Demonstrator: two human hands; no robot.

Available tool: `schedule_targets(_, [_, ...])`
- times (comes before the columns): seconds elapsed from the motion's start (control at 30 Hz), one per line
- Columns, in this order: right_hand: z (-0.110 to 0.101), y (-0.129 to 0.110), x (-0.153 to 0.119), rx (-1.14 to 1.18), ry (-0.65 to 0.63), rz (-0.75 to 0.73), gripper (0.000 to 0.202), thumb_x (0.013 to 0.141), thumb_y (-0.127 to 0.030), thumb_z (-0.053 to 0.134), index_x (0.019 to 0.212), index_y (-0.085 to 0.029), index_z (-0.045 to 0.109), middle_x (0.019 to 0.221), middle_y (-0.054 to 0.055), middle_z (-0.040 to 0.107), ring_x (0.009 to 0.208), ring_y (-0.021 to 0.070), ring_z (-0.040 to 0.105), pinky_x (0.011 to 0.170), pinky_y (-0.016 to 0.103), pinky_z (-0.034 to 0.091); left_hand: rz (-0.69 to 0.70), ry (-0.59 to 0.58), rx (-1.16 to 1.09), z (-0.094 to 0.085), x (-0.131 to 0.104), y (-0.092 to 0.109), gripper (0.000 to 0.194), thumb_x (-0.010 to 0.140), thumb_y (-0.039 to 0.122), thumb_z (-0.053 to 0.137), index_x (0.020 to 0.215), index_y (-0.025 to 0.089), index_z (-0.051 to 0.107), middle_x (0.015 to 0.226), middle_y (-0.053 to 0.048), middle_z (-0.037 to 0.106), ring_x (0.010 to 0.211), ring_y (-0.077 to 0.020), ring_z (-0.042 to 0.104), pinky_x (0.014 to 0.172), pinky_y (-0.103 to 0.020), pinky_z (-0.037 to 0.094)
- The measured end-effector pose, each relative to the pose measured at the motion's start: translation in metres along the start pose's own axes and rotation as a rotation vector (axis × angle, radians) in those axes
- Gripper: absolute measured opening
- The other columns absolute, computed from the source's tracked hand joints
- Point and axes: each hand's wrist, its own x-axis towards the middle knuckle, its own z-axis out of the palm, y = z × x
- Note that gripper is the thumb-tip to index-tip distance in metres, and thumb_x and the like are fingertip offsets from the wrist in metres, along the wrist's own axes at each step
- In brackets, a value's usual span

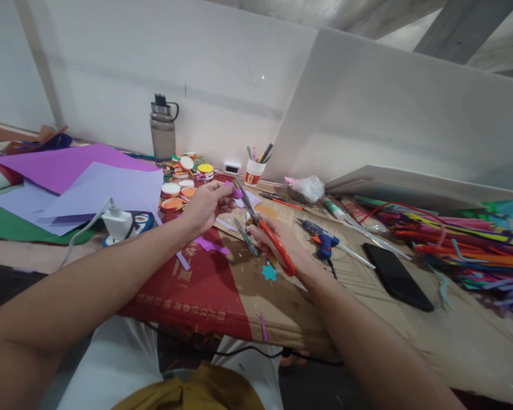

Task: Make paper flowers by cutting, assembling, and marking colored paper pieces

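My left hand pinches a small piece of purple paper above the cardboard-covered table. Orange-handled scissors are in my right hand, their blades pointing up and away, at the edge of the purple piece. Whether the blades touch or cut it I cannot tell. Below the hands lie a pen, a teal flower-shaped cutout and purple paper scraps.
Purple and lilac sheets lie at the left by a white plug. A bottle, round lids and a pen cup stand behind. Rightward are a glue gun, a phone and pipe cleaners.
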Motion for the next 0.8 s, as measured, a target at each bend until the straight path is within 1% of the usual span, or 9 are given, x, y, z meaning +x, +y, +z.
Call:
schedule_targets(0.3, [0.0014,0.0015,-0.0001,0.038,-0.002,0.035,0.032,0.081,-0.05,0.06,0.073,-0.021,0.049,0.055,-0.006,0.045,0.046,0.0085,0.04,0.043,0.021,0.032,-0.005,0.023,-0.023,0.0017,-0.0014,0.0007,0.012,0.075,0.019,0.067,0.076,0.012,0.058,0.07,-0.003,0.065,0.051,-0.0073,0.057,0.05,-0.02,0.044])
schedule_targets(0.43, [0.0031,0.001,-0.0003,0.086,0.008,0.057,0.03,0.077,-0.047,0.065,0.074,-0.021,0.05,0.053,-0.007,0.043,0.044,0.0076,0.038,0.041,0.02,0.03,-0.004,0.025,-0.02,0.0026,-0.0021,0.0012,0.014,0.073,0.019,0.069,0.077,0.013,0.057,0.066,-0.001,0.064,0.051,-0.0071,0.056,0.05,-0.019,0.043])
schedule_targets(0.57, [0.0049,0.0023,-0.0011,0.144,0.02,0.082,0.03,0.077,-0.048,0.065,0.076,-0.021,0.05,0.053,-0.007,0.042,0.041,0.0068,0.037,0.039,0.02,0.028,-0.015,0.024,-0.003,0.003,-0.0025,0.0024,0.015,0.07,0.015,0.071,0.076,0.014,0.057,0.062,0.002,0.061,0.049,-0.0066,0.055,0.05,-0.019,0.043])
schedule_targets(0.7, [0.0074,0.0059,0.0023,0.232,0.103,0.096,0.035,0.077,-0.053,0.065,0.083,-0.022,0.05,0.056,-0.007,0.044,0.04,0.0056,0.036,0.037,0.018,0.029,-0.067,0.057,-0.025,0.0044,-0.0044,0.0045,0.017,0.071,0.017,0.071,0.077,0.014,0.055,0.073,-0.001,0.066,0.053,-0.0071,0.058,0.051,-0.02,0.044])
schedule_targets(0.8, [0.0097,0.0079,0.0064,0.353,0.191,0.078,0.038,0.075,-0.052,0.068,0.093,-0.024,0.05,0.06,-0.007,0.046,0.043,0.0058,0.037,0.038,0.018,0.029,-0.118,0.054,-0.077,0.0067,-0.0069,0.003,0.02,0.069,0.017,0.074,0.079,0.014,0.057,0.075,0.0,0.065,0.057,-0.0076,0.059,0.052,-0.02,0.044])
